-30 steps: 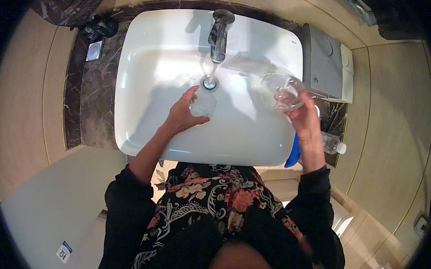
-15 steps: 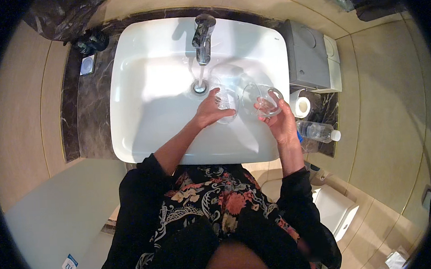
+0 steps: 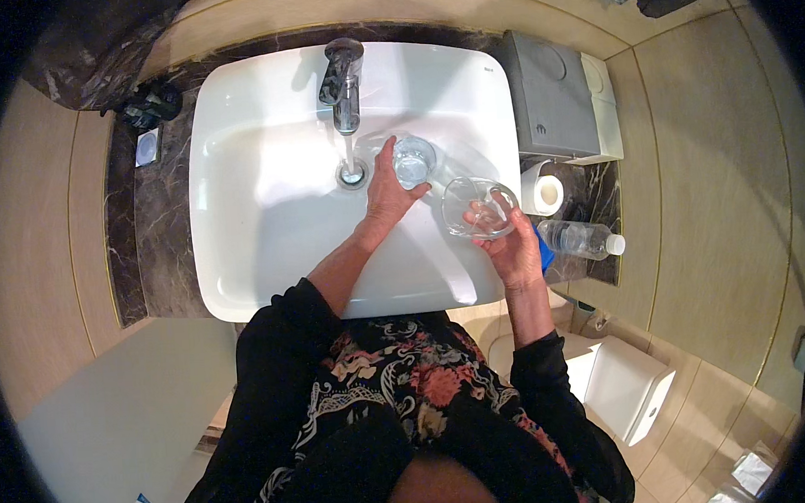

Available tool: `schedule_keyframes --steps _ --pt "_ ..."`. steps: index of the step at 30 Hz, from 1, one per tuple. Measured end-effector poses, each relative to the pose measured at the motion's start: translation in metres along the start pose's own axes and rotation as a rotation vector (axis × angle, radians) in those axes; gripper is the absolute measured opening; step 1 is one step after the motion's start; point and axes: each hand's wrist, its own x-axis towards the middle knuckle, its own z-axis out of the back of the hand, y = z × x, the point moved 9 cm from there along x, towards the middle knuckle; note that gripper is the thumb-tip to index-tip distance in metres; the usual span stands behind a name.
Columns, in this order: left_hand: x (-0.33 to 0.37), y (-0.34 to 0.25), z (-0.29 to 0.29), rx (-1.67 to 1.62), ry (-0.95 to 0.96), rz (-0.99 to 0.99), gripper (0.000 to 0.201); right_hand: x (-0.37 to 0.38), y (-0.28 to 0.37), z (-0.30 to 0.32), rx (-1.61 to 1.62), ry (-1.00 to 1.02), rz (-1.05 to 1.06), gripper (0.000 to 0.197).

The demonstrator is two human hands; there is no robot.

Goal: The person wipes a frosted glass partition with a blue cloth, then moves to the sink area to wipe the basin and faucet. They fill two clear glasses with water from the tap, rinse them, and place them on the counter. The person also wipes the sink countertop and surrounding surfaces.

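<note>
Two clear drinking glasses over a white sink [image 3: 263, 195]: left hand [image 3: 386, 193] gripping small glass [image 3: 413, 160], right hand [image 3: 511, 246] gripping larger glass [image 3: 478, 206]. Likely wet, slippery, fragile; best held round the walls.

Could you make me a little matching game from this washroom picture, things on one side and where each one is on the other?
Things:
1. small glass
2. large glass
3. bottle
4. paper roll

Places:
A. lying on its side on the dark counter, right of the sink
B. in the left hand, beside the tap's stream
C. on the counter just below the grey box
D. in the right hand, over the sink's right side

Pairs: 1-B, 2-D, 3-A, 4-C
</note>
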Motion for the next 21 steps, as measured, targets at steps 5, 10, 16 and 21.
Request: schedule_keyframes --steps 5,10,16,21 --pt "-0.003 0.020 0.003 -0.072 -0.005 0.036 0.111 -0.001 -0.007 -0.011 -0.003 -0.004 -0.027 0.066" --pt "-0.004 0.032 0.000 -0.297 0.034 0.069 0.113 0.003 -0.024 -0.020 0.069 0.029 -0.114 0.066" --pt "-0.032 0.056 0.027 -0.363 0.024 0.439 0.097 0.001 -0.041 -0.037 0.108 0.064 -0.202 0.071" --pt "-0.079 0.011 0.048 -0.524 0.449 0.347 0.097 0.004 -0.075 -0.054 0.153 0.096 -0.333 0.070"
